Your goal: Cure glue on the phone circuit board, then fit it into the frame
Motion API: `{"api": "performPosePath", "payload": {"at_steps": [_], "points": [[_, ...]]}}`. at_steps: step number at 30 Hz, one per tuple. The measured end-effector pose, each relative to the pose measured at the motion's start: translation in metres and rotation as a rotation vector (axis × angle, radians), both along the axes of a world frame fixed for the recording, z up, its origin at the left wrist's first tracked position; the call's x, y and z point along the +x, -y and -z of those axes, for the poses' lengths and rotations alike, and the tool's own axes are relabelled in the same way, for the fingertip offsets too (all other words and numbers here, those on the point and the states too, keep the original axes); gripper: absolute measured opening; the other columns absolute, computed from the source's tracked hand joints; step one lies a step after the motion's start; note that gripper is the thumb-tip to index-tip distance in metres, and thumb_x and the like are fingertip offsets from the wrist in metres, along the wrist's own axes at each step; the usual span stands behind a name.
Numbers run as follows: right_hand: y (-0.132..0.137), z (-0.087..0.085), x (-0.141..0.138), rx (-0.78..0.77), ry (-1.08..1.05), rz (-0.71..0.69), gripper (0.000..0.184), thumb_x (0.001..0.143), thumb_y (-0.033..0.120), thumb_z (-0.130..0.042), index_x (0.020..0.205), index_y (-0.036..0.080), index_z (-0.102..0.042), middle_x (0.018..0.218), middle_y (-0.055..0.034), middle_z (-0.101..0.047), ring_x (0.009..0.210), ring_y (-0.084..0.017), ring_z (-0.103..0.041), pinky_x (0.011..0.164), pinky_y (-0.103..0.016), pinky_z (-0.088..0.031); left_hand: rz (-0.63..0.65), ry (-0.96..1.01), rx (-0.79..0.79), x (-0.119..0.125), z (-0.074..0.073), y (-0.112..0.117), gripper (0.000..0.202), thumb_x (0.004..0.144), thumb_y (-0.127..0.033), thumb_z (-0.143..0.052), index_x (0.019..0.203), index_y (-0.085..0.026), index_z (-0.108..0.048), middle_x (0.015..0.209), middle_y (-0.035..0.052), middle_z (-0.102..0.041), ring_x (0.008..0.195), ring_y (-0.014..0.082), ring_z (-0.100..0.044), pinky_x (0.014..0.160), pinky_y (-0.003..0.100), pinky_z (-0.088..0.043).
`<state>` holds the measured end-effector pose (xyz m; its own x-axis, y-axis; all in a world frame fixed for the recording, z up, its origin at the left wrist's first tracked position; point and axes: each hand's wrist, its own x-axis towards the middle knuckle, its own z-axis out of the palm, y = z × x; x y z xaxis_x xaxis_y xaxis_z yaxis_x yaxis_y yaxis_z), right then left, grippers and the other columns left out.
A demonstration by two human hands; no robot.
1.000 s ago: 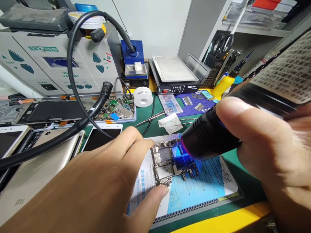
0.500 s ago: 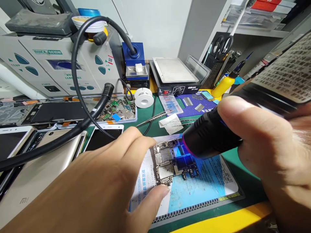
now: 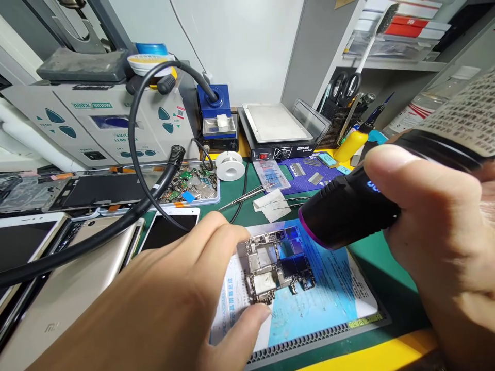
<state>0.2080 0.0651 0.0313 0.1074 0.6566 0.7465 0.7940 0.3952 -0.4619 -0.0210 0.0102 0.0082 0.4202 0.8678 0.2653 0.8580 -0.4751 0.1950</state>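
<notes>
Black plastic has just pulled back a little: in the head view, the handheld device (image 3: 350,214) sits at two o'clock from the circuit board (image 3: 281,265), and its purple-ringed mouth uncovers more of the board's far right corner than half a second ago. Blue digits now show on its side, too small for me to read. For the work in hand, I'd judge, that leaves the board easier to see, while blue light (image 3: 296,245) falls on its right half.

Of the hands, the right hand (image 3: 433,226) grips the device firmly; the left hand (image 3: 185,283), at nine o'clock, pinches the board between fingertips and thumb. Since the board's place is much the same, that hold looks steady.

Beneath lies a blue-and-white printed sheet (image 3: 309,319) on the green-topped desk (image 3: 373,263). Tweezers (image 3: 249,195) and a solder spool (image 3: 232,171) rest toward eleven o'clock, the heating plate (image 3: 273,121) stands at twelve, and a yellow bottle (image 3: 351,146) at one. At ten looms a grey station (image 3: 108,139); at nine lies a gold phone (image 3: 69,278). With the view tipped up, a clear bottle (image 3: 436,103) has appeared at two.
</notes>
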Motion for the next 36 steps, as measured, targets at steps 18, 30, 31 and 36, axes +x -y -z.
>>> {"api": "performPosePath", "payload": {"at_steps": [18,30,31,36], "points": [[-0.013,-0.002,-0.002,0.035,-0.228,-0.109,0.031,0.075,0.035,-0.070,0.059,0.020,-0.048,0.055,0.0061,-0.046,0.051,-0.008,-0.039,0.048,-0.024,-0.032,0.114,0.080,0.071,0.002,-0.009,-0.004,0.039,0.069,-0.027,-0.070,0.105,-0.024,-0.056,0.090,0.0005,-0.064,0.073,0.0217,-0.067,0.058,0.035,-0.049],[-0.012,-0.008,0.000,-0.021,-0.445,-0.135,0.031,0.071,0.035,-0.071,0.055,0.018,-0.050,0.053,0.0061,-0.044,0.049,-0.007,-0.036,0.044,-0.022,-0.029,-0.089,0.444,-0.262,-0.004,-0.003,-0.013,0.049,0.072,-0.047,-0.077,0.108,-0.023,-0.055,0.071,-0.0042,-0.054,0.057,0.0116,-0.049,0.050,0.022,-0.039],[-0.012,-0.009,0.000,-0.019,-0.467,-0.141,0.032,0.071,0.034,-0.071,0.054,0.018,-0.050,0.053,0.0061,-0.043,0.049,-0.007,-0.034,0.043,-0.022,-0.028,-0.154,0.591,-0.413,-0.006,-0.005,-0.014,0.050,0.071,-0.048,-0.080,0.107,-0.023,-0.056,0.065,-0.0058,-0.052,0.052,0.0095,-0.046,0.046,0.019,-0.036],[-0.012,-0.011,0.001,-0.004,-0.610,-0.183,0.034,0.075,0.034,-0.070,0.055,0.020,-0.046,0.051,0.0066,-0.037,0.043,-0.006,-0.031,0.036,-0.021,-0.025,-0.179,1.171,-0.984,-0.016,-0.019,-0.023,0.043,0.075,-0.051,-0.075,0.094,-0.014,-0.066,0.062,-0.0018,-0.060,0.032,0.0023,-0.036,0.031,0.015,-0.020]]}}
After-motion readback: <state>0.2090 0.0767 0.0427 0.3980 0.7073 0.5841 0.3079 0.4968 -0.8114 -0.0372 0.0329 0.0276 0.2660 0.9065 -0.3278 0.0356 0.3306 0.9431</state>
